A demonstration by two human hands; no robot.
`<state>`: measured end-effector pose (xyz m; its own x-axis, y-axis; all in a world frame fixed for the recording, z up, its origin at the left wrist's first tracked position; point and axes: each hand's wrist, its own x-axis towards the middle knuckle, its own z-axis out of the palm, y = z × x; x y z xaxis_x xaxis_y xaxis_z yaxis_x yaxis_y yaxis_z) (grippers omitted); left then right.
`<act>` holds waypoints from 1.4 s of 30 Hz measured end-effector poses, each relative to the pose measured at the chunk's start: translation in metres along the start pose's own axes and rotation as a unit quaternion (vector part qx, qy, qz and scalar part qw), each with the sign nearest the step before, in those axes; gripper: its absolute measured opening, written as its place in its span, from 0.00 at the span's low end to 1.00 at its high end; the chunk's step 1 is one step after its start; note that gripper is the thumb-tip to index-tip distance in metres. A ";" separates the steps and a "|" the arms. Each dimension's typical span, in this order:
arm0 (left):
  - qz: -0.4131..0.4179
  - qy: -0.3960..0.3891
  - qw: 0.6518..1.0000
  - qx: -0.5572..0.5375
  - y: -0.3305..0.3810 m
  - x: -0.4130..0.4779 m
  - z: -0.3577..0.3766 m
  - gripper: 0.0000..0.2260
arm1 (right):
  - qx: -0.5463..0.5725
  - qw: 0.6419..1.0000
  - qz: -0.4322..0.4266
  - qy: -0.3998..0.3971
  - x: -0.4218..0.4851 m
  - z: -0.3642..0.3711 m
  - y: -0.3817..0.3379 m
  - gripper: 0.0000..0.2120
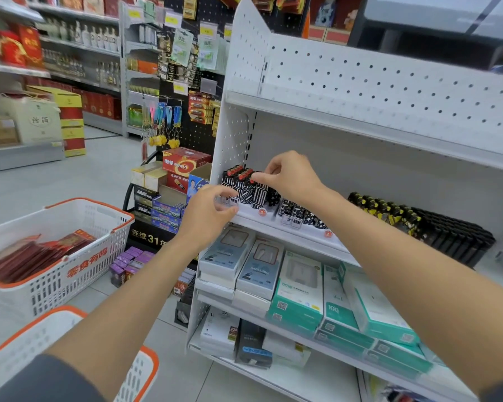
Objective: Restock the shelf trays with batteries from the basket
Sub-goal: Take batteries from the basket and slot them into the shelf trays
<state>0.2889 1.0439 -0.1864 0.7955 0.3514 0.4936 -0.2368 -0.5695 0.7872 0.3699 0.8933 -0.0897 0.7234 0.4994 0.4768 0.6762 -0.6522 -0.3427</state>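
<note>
right hand (291,177) grip pinches batteries (246,189) | left hand (208,216) grip unclear, fingertips hide tray (249,211) front

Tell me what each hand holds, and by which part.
The right hand pinches a black-and-white battery pack by its red-capped top. The left hand sits at the tray front; whether it grips cannot be told.

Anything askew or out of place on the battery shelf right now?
Slightly: the red-capped batteries pinched by the right hand stand higher and tilt unevenly beside the neighbouring rows. The left hand holds their tray. Nothing looks spilled or damaged.
</note>
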 end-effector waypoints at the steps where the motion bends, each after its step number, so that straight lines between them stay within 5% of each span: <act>1: 0.000 0.000 1.000 0.000 0.000 0.000 0.000 0.11 | 0.001 1.000 -0.001 0.003 0.000 0.000 -0.001 0.18; 14: -0.005 -0.014 1.000 0.014 0.000 -0.002 0.001 0.09 | 0.003 1.000 -0.010 0.029 -0.004 0.010 0.005 0.14; 25: -0.003 -0.016 1.000 0.018 0.000 -0.003 0.001 0.08 | -0.062 0.998 -0.027 -0.018 -0.003 0.005 0.007 0.17; 31: -0.003 -0.012 1.000 0.014 -0.001 -0.003 0.003 0.07 | -0.177 0.978 -0.103 -0.034 -0.018 0.001 0.009 0.16; 37: 0.002 0.006 1.000 0.013 0.002 -0.003 0.006 0.08 | -0.143 0.985 -0.088 -0.047 -0.026 0.001 0.008 0.18; 42: -0.002 0.010 1.000 -0.003 0.010 -0.012 -0.007 0.05 | -0.097 0.988 -0.107 0.052 -0.041 -0.007 -0.009 0.14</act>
<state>0.2736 1.0395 -0.1821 0.7851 0.3684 0.4978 -0.2378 -0.5630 0.7915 0.3331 0.8751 -0.1008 0.5418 0.5830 0.6055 0.7652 -0.6402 -0.0683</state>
